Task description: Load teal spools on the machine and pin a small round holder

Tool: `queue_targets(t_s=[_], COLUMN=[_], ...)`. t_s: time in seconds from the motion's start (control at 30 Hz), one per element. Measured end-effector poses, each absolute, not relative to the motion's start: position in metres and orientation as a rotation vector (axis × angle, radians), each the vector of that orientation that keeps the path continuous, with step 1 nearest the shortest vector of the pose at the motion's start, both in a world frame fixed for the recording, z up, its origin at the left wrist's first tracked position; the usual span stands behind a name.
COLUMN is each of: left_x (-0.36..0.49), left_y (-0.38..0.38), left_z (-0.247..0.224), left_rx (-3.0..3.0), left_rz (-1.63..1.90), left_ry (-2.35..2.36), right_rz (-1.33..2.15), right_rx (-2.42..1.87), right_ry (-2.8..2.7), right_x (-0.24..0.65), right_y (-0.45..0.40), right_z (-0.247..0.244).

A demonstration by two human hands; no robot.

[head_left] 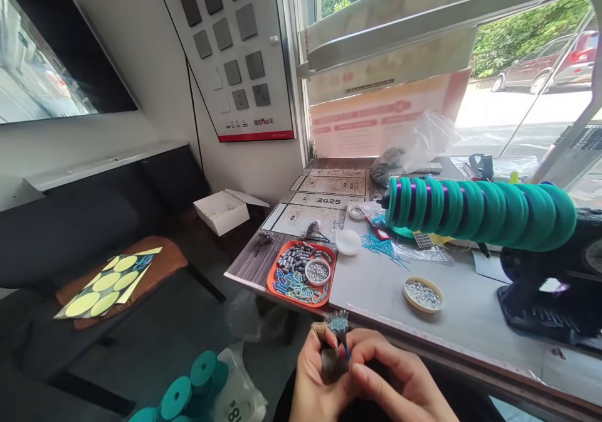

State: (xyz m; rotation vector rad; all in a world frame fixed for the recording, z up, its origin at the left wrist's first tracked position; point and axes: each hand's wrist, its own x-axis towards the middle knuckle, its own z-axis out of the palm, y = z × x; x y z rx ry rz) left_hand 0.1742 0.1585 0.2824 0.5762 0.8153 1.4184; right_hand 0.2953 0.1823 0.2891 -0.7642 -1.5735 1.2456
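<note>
My left hand [313, 378] is closed around a small dark piece topped by a bristly grey-blue cluster [337, 321], just off the table's front edge. Beside it, touching, my right hand [392, 372] pinches near a thin blue strand [347, 350] below the cluster. Ahead of both hands, an orange tray [269, 279] holds grey cylinders [301, 256], blue and pale tubes [296, 286] and a small round dish of silvery bits [317, 272]. To the right lies a round dish of pale beads [422, 294].
A black stand [531, 303] bears a long row of teal spools [480, 212] over the table's right side. A white lid [348, 242], blue strips [379, 244] and plastic bags [426, 143] lie farther back. Teal spools [176, 397] sit low left, near a brown stool [164, 259].
</note>
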Motion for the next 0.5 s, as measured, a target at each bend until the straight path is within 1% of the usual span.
queue_targets(t_s=[0.13, 0.27, 0.4, 0.5], left_x=[0.164, 0.159, 0.163, 0.166], left_y=[0.152, 0.148, 0.15, 0.153], left_z=[0.287, 0.289, 0.281, 0.277], left_rx=[0.615, 0.455, 0.359, 0.285], left_rz=[1.302, 1.258, 1.315, 1.375], left_ry=[0.816, 0.751, 0.684, 0.715], right_rz=[1.069, 1.096, 1.133, 1.007], right_rx=[-0.747, -0.713, -0.695, -0.709], right_ry=[-1.682, -1.759, -1.831, -1.931], right_x=[0.295, 0.294, 0.295, 0.303], right_y=[0.179, 0.177, 0.174, 0.174], right_z=[0.295, 0.296, 0.29, 0.285])
